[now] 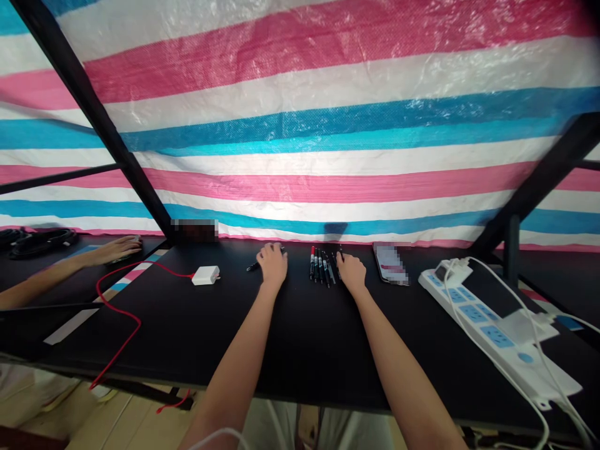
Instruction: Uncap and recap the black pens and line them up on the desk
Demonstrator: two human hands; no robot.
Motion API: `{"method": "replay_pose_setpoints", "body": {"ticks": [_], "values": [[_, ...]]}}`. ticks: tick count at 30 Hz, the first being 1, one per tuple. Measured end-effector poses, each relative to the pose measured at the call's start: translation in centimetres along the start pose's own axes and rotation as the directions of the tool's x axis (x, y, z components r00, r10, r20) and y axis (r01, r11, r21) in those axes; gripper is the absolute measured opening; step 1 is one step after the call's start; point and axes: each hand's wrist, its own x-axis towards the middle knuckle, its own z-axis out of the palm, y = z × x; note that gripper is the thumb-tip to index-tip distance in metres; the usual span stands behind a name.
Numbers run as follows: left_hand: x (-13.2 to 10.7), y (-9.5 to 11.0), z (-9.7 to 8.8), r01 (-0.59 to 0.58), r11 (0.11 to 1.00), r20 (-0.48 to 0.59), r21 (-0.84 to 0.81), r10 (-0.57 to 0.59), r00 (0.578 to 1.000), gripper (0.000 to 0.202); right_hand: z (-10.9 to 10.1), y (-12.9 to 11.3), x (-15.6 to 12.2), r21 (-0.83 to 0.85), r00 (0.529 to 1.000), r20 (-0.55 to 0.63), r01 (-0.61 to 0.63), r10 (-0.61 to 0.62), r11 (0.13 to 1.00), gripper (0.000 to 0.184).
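Note:
My left hand rests on the black tabletop with its fingers curled over a black pen, whose end sticks out on the left. My right hand pinches a dark pen just right of a row of pens. That row holds a red-capped marker at its left end and several black pens side by side. A smartphone with a lit screen lies to the right of my right hand.
A white power strip with plugged-in chargers and white cables is on the right. At left lies a white charger with a red cable. Another person's hand is on a mouse at far left. Black frame bars flank the table.

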Motion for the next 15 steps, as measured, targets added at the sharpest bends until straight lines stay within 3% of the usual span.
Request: {"method": "replay_pose_setpoints", "body": {"ticks": [3, 6, 9, 15], "values": [[-0.5, 1.7, 0.3, -0.246, 0.949, 0.079, -0.196, 0.265, 0.961, 0.039, 0.0, 0.2, 0.2, 0.088, 1.000, 0.009, 0.012, -0.013, 0.996, 0.053], [-1.0, 2.7, 0.8, -0.409, 0.840, 0.185, -0.356, 0.493, 0.850, 0.039, 0.1, 0.3, 0.3, 0.162, 1.000, -0.001, -0.007, 0.007, 0.987, 0.056], [-1.2, 3.1, 1.0, -0.389, 0.823, 0.249, -0.413, 0.513, 0.821, 0.038, 0.2, 0.4, 0.5, 0.228, 0.999, 0.002, -0.034, 0.035, 0.973, 0.056], [-0.8, 2.9, 0.5, -0.330, 0.853, 0.255, -0.405, 0.452, 0.855, 0.031, 0.3, 0.5, 0.9, 0.352, 0.999, 0.033, -0.029, 0.018, 0.936, 0.052]]}}
